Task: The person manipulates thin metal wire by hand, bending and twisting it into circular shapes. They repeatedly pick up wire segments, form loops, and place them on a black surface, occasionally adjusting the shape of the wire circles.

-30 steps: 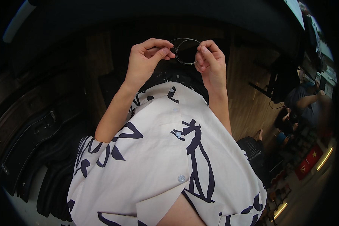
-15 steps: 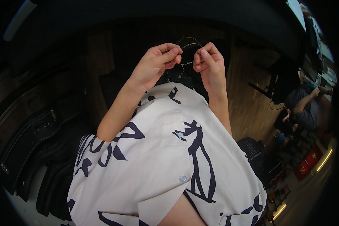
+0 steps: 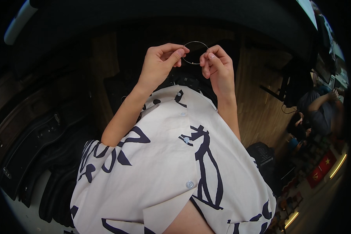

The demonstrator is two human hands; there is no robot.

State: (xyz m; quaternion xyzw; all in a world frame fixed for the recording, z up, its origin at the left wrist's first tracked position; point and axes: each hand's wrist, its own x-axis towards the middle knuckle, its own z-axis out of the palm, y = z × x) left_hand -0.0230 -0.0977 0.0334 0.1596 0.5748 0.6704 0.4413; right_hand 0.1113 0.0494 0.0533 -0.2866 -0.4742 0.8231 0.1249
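Note:
A thin metal string (image 3: pixel 196 41), coiled into a small ring, is stretched between my two hands above my lap. My left hand (image 3: pixel 158 66) pinches the ring's left side between thumb and fingertips. On the opposite side, my right hand (image 3: pixel 220 69) pinches it with thumb and curled fingers. A small gold-coloured speck shows on the lower part of the ring. The strands lie close together, so single turns cannot be made out.
Dark curved cases (image 3: pixel 31 152) with metal latches stand at the left. A wooden floor (image 3: pixel 251 93) lies to the right, with a black bag (image 3: pixel 259 156) beside me. Farther right, another person (image 3: pixel 318 109) sits near a red flag (image 3: pixel 321 167).
The coil's loops have come together into one neater, rounder ring. A loose end that hung below it no longer shows there. Both hands stay nearly in place.

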